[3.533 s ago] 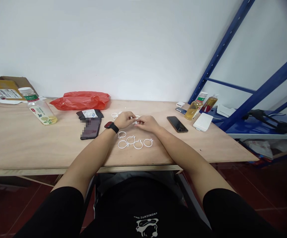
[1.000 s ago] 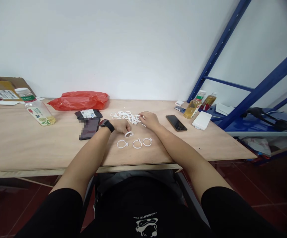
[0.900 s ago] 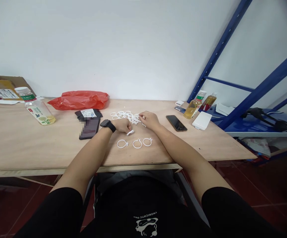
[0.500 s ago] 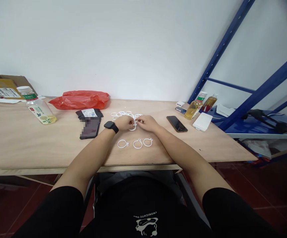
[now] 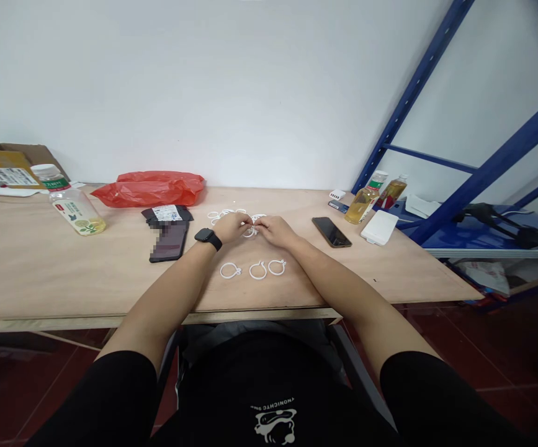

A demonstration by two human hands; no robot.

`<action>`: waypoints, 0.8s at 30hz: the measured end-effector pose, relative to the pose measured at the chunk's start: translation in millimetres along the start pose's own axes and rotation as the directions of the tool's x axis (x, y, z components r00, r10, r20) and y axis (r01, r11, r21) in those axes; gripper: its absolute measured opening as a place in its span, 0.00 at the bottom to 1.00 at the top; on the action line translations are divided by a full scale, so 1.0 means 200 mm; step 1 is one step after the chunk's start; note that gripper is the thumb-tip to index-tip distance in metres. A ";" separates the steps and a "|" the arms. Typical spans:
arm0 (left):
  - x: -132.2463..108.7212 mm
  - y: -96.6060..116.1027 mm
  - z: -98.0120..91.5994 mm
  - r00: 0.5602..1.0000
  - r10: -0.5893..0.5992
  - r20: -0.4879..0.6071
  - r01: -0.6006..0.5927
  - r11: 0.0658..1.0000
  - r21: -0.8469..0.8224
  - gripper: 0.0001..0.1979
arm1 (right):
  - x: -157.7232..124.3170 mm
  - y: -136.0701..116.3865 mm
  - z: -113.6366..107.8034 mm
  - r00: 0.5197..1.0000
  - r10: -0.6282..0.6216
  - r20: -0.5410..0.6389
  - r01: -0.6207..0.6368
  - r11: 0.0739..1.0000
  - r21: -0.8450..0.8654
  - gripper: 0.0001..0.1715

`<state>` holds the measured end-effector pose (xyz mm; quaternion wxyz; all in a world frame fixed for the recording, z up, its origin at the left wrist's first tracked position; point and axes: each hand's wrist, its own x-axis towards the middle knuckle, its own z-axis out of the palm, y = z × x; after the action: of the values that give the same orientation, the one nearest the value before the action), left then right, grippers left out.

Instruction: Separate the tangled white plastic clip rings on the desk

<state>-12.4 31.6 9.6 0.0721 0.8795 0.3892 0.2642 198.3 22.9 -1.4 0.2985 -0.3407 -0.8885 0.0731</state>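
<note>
My left hand (image 5: pixel 231 228), with a black watch on its wrist, and my right hand (image 5: pixel 275 231) meet over the table with fingertips nearly together. Between them they pinch a white curtain ring (image 5: pixel 249 234); its small eyelet end is partly covered by the fingers. Just behind my hands lies a pile of similar white rings (image 5: pixel 213 215), largely hidden by them. Closer to me, three separate rings lie in a row: a left ring (image 5: pixel 222 270), a middle ring (image 5: pixel 258 278) and a right ring (image 5: pixel 277 273), each with its small eyelet part attached.
On the wooden table (image 5: pixel 87 279), a red plastic bag (image 5: pixel 150 189), a black package (image 5: pixel 169 239) and a tilted bottle (image 5: pixel 76 211) are to the left. Rightward lie a phone (image 5: pixel 332 232), a white box (image 5: pixel 379 228) and a drink bottle (image 5: pixel 362 205), beside a blue rack (image 5: pixel 483 177).
The ring between my hands has turned up and sits a little higher. My left fingers have straightened somewhat and shifted slightly. The three rings in front have stayed put.
</note>
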 end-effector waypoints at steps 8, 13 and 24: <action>0.01 0.02 -0.01 0.996 -0.074 -0.046 0.069 0.991 -0.115 0.11 | 0.01 0.00 0.01 0.995 0.007 -0.096 -0.007 1.000 0.007 0.10; -0.01 0.01 -0.13 0.989 -0.148 0.006 0.146 0.971 -0.191 0.17 | 0.01 0.06 0.01 0.953 0.152 -0.262 -0.174 0.983 -0.063 0.12; -0.07 0.13 -0.19 0.595 -0.052 0.802 0.364 0.907 -0.211 0.23 | -0.01 0.10 -0.03 0.917 0.263 -0.299 -0.299 0.951 -0.079 0.12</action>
<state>-22.6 1.7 44.3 0.4214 0.8248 0.3664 -0.0891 214.1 35.6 -4.0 0.3880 -0.4896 -0.7808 0.0104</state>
